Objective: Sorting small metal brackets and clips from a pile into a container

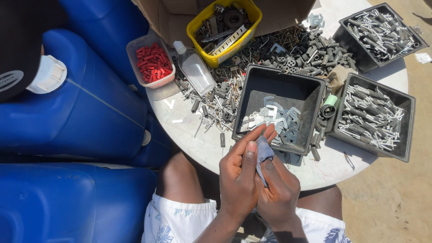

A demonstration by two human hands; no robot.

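Grey metal bracket [263, 154] sits pinched between left hand [240, 180] and right hand [278, 191], both grasping it.

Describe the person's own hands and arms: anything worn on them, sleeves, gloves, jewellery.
Both hands are bare: the left hand and right hand wear no gloves, and no rings or bracelets show on them. The forearms are uncovered as far as the frame shows, with no sleeves or watch in view. Fingernails are short and unpainted.
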